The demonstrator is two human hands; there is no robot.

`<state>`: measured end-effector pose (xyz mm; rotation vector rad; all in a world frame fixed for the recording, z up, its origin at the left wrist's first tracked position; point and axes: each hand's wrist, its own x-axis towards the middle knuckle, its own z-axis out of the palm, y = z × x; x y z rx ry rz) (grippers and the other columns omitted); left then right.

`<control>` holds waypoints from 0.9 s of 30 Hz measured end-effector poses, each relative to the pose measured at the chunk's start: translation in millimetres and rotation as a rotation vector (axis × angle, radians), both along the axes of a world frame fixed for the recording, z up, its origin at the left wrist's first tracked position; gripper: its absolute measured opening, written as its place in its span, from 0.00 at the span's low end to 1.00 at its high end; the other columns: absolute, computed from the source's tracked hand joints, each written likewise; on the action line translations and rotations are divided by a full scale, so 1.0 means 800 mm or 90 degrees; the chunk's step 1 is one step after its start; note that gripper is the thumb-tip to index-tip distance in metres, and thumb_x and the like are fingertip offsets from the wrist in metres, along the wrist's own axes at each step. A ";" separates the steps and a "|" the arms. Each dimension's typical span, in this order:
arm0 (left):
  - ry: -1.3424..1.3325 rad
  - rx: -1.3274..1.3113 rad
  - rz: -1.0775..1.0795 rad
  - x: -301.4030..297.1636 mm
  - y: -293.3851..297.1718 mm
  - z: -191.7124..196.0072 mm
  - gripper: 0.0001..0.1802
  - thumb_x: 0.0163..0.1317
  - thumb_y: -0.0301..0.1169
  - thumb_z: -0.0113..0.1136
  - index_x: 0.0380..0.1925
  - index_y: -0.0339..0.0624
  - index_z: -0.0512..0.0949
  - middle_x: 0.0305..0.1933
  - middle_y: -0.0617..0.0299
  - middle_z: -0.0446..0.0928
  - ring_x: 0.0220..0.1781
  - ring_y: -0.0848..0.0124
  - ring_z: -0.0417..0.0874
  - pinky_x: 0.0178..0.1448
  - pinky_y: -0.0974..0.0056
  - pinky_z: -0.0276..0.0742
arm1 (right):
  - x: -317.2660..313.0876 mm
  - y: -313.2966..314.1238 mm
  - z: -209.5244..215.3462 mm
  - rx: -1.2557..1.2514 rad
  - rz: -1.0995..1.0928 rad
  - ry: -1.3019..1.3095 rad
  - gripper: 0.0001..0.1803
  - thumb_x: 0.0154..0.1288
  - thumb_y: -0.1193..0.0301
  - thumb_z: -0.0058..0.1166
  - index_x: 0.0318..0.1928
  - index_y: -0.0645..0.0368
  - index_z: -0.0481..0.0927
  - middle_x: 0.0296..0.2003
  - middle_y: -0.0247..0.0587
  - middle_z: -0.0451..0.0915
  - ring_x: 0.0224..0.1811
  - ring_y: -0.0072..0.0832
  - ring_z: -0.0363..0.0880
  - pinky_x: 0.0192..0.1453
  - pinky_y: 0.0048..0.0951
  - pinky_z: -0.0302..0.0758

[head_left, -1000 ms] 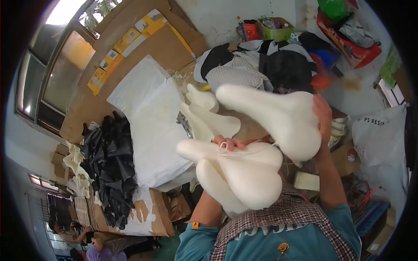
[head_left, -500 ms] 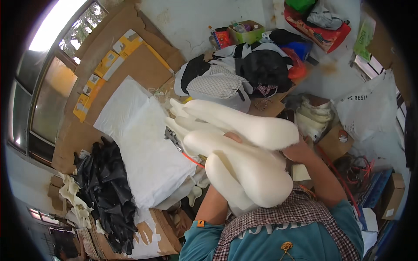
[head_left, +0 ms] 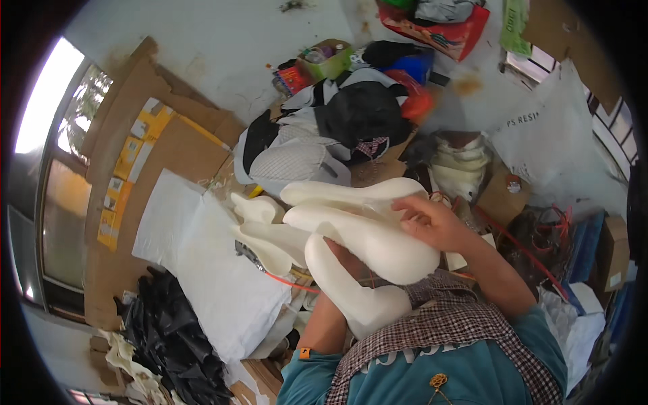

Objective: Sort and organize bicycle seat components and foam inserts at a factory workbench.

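Several glossy white hollow-looking plastic forms, shaped like mannequin feet, lie across my lap. One bent mannequin foot (head_left: 347,290) is nearest to me, a second mannequin foot (head_left: 371,246) lies beyond it, and a third, slimmer form (head_left: 337,192) is at the far side. My left hand (head_left: 343,255) reaches up from below and shows only partly between the near two, holding them; its fingertips are hidden. Across the right ends of the far two lies my right hand (head_left: 432,219), fingers bent against the white plastic. More white forms (head_left: 270,246) rest to the left.
White sheeting (head_left: 202,263) covers the surface at left, beside a heap of black pieces (head_left: 172,331). A dark tool (head_left: 250,255) with an orange hose lies under the white forms. Bags and clothes (head_left: 297,148) are piled at the back; a red hose (head_left: 523,250) runs at right.
The far form has tipped and now shows its side. My right hand has come from its end to lie over the forms. The view has shifted to the right.
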<state>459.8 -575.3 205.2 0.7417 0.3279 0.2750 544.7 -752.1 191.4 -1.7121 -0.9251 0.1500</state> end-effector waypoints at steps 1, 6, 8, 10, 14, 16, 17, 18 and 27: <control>0.028 -0.002 -0.012 -0.003 -0.002 -0.002 0.10 0.59 0.37 0.55 0.25 0.44 0.77 0.49 0.56 0.75 0.49 0.64 0.77 0.48 0.61 0.77 | 0.010 0.002 -0.001 0.008 0.040 0.164 0.20 0.61 0.73 0.53 0.54 0.63 0.71 0.42 0.39 0.76 0.32 0.20 0.76 0.35 0.23 0.74; 0.083 0.043 -0.059 0.019 -0.021 -0.030 0.09 0.59 0.36 0.55 0.26 0.43 0.77 0.48 0.55 0.75 0.47 0.64 0.77 0.47 0.61 0.77 | 0.053 0.013 -0.036 -0.129 0.116 0.400 0.18 0.64 0.71 0.51 0.54 0.62 0.72 0.31 0.31 0.78 0.26 0.14 0.73 0.28 0.16 0.71; 0.100 0.060 -0.052 0.035 -0.014 -0.040 0.09 0.59 0.35 0.54 0.26 0.43 0.77 0.47 0.55 0.76 0.47 0.64 0.78 0.47 0.61 0.77 | 0.063 -0.002 -0.041 -0.104 0.024 0.406 0.17 0.63 0.72 0.50 0.52 0.62 0.73 0.28 0.30 0.76 0.24 0.13 0.71 0.26 0.16 0.69; 0.126 0.070 -0.037 0.044 -0.009 -0.054 0.09 0.59 0.35 0.54 0.26 0.42 0.77 0.47 0.55 0.76 0.46 0.64 0.78 0.47 0.61 0.77 | 0.073 -0.037 -0.046 0.122 -0.074 0.509 0.15 0.61 0.76 0.48 0.50 0.62 0.75 0.24 0.29 0.74 0.20 0.12 0.67 0.22 0.15 0.64; 0.189 0.088 -0.008 0.095 0.023 -0.072 0.09 0.58 0.34 0.53 0.27 0.41 0.77 0.45 0.55 0.76 0.45 0.65 0.78 0.46 0.61 0.77 | 0.079 -0.081 -0.015 0.363 -0.197 0.502 0.16 0.63 0.69 0.47 0.48 0.63 0.76 0.26 0.30 0.75 0.16 0.13 0.59 0.20 0.14 0.59; 0.212 0.105 -0.013 0.104 0.031 -0.085 0.09 0.58 0.33 0.53 0.27 0.40 0.77 0.44 0.55 0.76 0.44 0.65 0.78 0.46 0.61 0.77 | 0.061 -0.075 -0.003 0.229 -0.176 0.438 0.15 0.61 0.78 0.46 0.49 0.62 0.75 0.29 0.32 0.76 0.17 0.11 0.61 0.21 0.14 0.59; 0.223 0.115 -0.020 0.105 0.031 -0.091 0.09 0.58 0.33 0.53 0.27 0.40 0.77 0.44 0.55 0.76 0.44 0.65 0.78 0.46 0.62 0.77 | 0.048 -0.062 -0.003 0.123 -0.113 0.407 0.15 0.61 0.76 0.48 0.50 0.63 0.75 0.33 0.34 0.77 0.19 0.11 0.64 0.22 0.14 0.62; 0.232 0.127 -0.030 0.116 0.029 -0.098 0.08 0.58 0.33 0.53 0.27 0.40 0.77 0.44 0.55 0.76 0.44 0.65 0.78 0.46 0.62 0.77 | 0.036 -0.044 -0.005 0.020 -0.052 0.374 0.16 0.61 0.75 0.50 0.50 0.63 0.74 0.36 0.36 0.78 0.21 0.11 0.66 0.24 0.14 0.65; 0.290 0.241 -0.154 0.166 0.036 -0.142 0.08 0.57 0.31 0.51 0.28 0.37 0.77 0.41 0.54 0.77 0.41 0.66 0.79 0.45 0.62 0.76 | 0.022 0.016 -0.045 -0.007 0.152 0.525 0.25 0.57 0.67 0.60 0.53 0.65 0.72 0.41 0.37 0.79 0.41 0.21 0.77 0.46 0.25 0.74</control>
